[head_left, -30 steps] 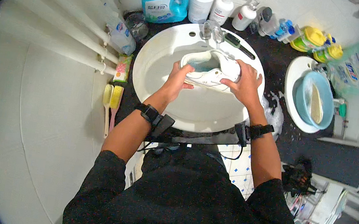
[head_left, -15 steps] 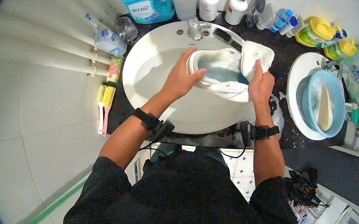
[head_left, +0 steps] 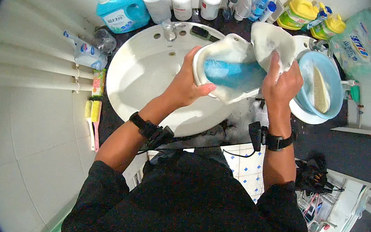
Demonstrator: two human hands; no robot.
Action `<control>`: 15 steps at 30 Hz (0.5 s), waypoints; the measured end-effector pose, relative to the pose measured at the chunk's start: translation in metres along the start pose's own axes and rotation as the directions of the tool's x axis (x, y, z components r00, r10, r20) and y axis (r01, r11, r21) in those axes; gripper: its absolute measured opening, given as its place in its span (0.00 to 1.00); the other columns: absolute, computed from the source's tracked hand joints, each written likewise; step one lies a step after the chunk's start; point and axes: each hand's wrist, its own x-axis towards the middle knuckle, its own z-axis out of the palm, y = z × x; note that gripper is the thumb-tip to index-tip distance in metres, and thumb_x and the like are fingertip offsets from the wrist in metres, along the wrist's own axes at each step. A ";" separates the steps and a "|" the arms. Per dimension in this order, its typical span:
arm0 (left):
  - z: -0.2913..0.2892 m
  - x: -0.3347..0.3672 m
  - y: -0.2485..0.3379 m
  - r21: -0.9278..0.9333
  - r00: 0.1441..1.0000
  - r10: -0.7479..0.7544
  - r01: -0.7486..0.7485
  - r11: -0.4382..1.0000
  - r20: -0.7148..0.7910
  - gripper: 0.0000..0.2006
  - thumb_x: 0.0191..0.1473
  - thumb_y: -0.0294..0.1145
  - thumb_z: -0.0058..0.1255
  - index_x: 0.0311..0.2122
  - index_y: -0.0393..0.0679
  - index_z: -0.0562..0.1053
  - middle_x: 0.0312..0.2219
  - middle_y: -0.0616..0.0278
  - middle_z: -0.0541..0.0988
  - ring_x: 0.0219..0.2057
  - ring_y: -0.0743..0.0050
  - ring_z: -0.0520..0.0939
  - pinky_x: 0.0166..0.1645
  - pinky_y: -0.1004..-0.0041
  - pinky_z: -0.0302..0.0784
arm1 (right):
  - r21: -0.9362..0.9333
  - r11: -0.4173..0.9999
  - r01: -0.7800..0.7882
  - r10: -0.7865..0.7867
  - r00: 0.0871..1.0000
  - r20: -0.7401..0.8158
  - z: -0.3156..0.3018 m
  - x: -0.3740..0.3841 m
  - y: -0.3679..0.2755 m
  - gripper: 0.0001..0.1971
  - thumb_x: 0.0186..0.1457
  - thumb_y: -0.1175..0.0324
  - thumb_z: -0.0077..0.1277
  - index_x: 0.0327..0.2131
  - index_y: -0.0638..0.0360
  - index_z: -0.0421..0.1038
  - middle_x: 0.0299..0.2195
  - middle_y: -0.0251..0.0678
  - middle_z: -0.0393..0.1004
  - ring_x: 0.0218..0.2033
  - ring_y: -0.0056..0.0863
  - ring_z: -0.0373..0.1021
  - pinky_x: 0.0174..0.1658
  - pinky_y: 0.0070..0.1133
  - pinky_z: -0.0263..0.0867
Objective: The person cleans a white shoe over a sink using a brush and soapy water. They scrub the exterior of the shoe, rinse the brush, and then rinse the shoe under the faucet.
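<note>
A white shoe [head_left: 226, 55], wide open and showing a light blue inside, is held over the right rim of the large white washbasin [head_left: 125, 85]. My left hand [head_left: 187, 80] grips its heel end, fingers on the outside and thumb along the edge. With its fingers closed, my right hand [head_left: 284, 82] pinches the shoe's white padded tongue [head_left: 271, 40], which is folded up and outward. A dark brush [head_left: 202, 33] lies by the basin's back rim, its right end near the shoe. My right fingers partly hide the shoe's far end.
Right of the shoe, a blue plastic bowl [head_left: 304, 98] holds suds and a pale insole [head_left: 319, 90]. Pump bottles and a blue detergent jug [head_left: 124, 11] line the wall behind the tap [head_left: 169, 31]. Two yellow-bristled brushes [head_left: 93, 119] lie at the left. A green-tinted bag [head_left: 364, 44] stands far right.
The view has shifted right. Both hands have carried the shoe rightward, from over the basin to its right rim. The tongue is now bent further up and out, and more blue lining shows.
</note>
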 end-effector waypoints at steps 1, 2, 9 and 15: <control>0.002 -0.003 -0.004 0.038 0.999 0.032 -0.031 0.999 -0.026 0.47 0.41 0.43 0.57 0.59 0.38 0.41 0.53 0.48 0.54 0.56 0.57 0.57 0.60 0.63 0.52 | -0.002 0.998 0.056 -0.056 0.998 0.006 -0.004 0.005 -0.006 0.10 0.49 0.66 0.49 0.25 0.64 0.73 0.21 0.46 0.72 0.23 0.45 0.69 0.27 0.33 0.64; 0.003 -0.007 -0.008 0.078 0.997 0.064 -0.060 0.995 -0.052 0.48 0.40 0.39 0.57 0.59 0.37 0.39 0.53 0.47 0.55 0.56 0.57 0.59 0.59 0.64 0.54 | -0.003 0.994 0.111 -0.111 0.994 0.013 -0.006 0.006 -0.010 0.09 0.49 0.66 0.49 0.25 0.63 0.73 0.21 0.44 0.72 0.23 0.44 0.69 0.27 0.32 0.64; 0.000 -0.021 -0.012 0.022 0.994 0.074 -0.072 0.997 -0.086 0.48 0.42 0.37 0.55 0.59 0.38 0.34 0.54 0.46 0.54 0.56 0.57 0.58 0.60 0.64 0.52 | 0.028 0.987 0.155 -0.156 0.988 0.018 0.006 0.010 -0.018 0.10 0.48 0.66 0.50 0.24 0.64 0.73 0.19 0.43 0.70 0.21 0.42 0.68 0.24 0.32 0.63; -0.010 -0.031 -0.020 -0.124 0.992 -0.015 -0.001 0.992 -0.127 0.48 0.45 0.41 0.55 0.59 0.37 0.34 0.54 0.46 0.54 0.57 0.57 0.57 0.60 0.64 0.52 | 0.056 0.985 0.163 -0.166 0.985 0.051 0.020 0.011 -0.028 0.11 0.48 0.64 0.50 0.24 0.64 0.73 0.18 0.45 0.69 0.20 0.42 0.67 0.23 0.32 0.62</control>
